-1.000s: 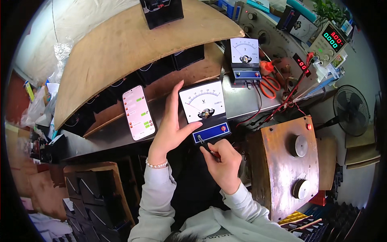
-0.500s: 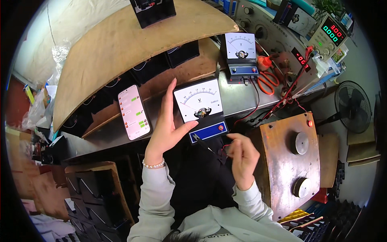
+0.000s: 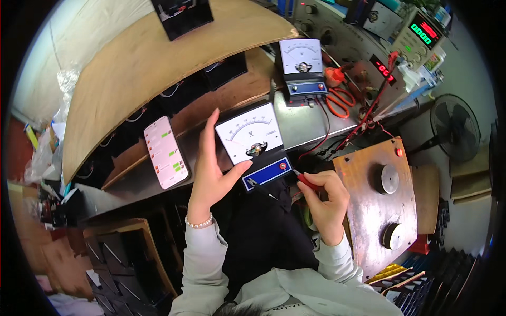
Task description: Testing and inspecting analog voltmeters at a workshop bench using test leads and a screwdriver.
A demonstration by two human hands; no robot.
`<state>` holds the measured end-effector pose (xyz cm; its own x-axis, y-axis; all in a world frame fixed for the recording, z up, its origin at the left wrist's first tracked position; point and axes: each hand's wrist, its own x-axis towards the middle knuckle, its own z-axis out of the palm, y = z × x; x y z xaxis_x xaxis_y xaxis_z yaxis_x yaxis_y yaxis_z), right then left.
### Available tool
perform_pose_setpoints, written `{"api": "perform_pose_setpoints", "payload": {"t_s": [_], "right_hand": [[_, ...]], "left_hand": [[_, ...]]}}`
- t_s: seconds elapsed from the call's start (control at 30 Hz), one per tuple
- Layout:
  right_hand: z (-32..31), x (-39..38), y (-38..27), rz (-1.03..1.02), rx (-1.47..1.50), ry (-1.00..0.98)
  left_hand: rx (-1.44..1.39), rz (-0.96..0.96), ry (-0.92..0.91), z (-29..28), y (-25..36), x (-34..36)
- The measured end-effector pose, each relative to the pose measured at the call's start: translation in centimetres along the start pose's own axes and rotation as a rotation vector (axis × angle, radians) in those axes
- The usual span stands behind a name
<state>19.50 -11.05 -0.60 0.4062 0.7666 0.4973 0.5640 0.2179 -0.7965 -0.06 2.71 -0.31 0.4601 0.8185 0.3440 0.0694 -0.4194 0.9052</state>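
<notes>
My left hand (image 3: pixel 210 181) grips an analog panel voltmeter (image 3: pixel 246 129) by its left side, thumb over the lower edge of the white dial. The meter has a black case and a blue terminal strip (image 3: pixel 267 174) with a red terminal at its right end. A black alligator clip (image 3: pixel 258 185) sits on the strip's left terminal. Just right of the meter, my right hand (image 3: pixel 328 205) pinches a red-sleeved alligator clip (image 3: pixel 310 181), its metal tip close to the red terminal; whether they touch I cannot tell.
A second voltmeter (image 3: pixel 302 60) stands on the metal bench, beside orange-handled scissors (image 3: pixel 338 102) and red and black leads. A phone (image 3: pixel 166 152) lies left. Right are a wooden box with two knobs (image 3: pixel 369 205), a lit power supply (image 3: pixel 421 39) and a fan (image 3: pixel 454 126).
My right hand now shows a red clip in its fingers, close to the meter's red terminal. The whole view has shifted slightly. My left hand keeps its hold on the voltmeter.
</notes>
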Motion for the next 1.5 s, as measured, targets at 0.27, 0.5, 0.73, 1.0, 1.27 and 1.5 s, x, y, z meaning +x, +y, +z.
{"api": "perform_pose_setpoints", "payload": {"t_s": [0.27, 0.5, 0.73, 1.0, 1.27, 1.5], "right_hand": [[1.4, 1.0, -0.5, -0.075, -0.085, -0.092], [1.9, 0.9, -0.5, -0.036, -0.158, -0.078], [1.8, 0.7, -0.4, -0.067, 0.016, -0.02], [2.6, 2.1, -1.2, 0.077, -0.037, 0.08], [-1.6, 0.5, 2.1, 0.71, 0.681, -0.462], [0.1, 5.2, 1.2, -0.014, 0.258, -0.16]], "left_hand": [[-0.116, -0.035, -0.017, -0.1, 0.4, 0.3], [-0.141, -0.044, -0.012, -0.4, -0.2, 0.7], [-0.069, -0.039, -0.003, -0.8, 0.5, 0.1], [-0.171, -0.014, 0.028, 0.3, 0.0, -0.7], [0.157, 0.089, -0.023, 2.7, 4.8, -3.5], [0.307, 0.141, -0.086, 0.1, 2.1, 0.6]]}}
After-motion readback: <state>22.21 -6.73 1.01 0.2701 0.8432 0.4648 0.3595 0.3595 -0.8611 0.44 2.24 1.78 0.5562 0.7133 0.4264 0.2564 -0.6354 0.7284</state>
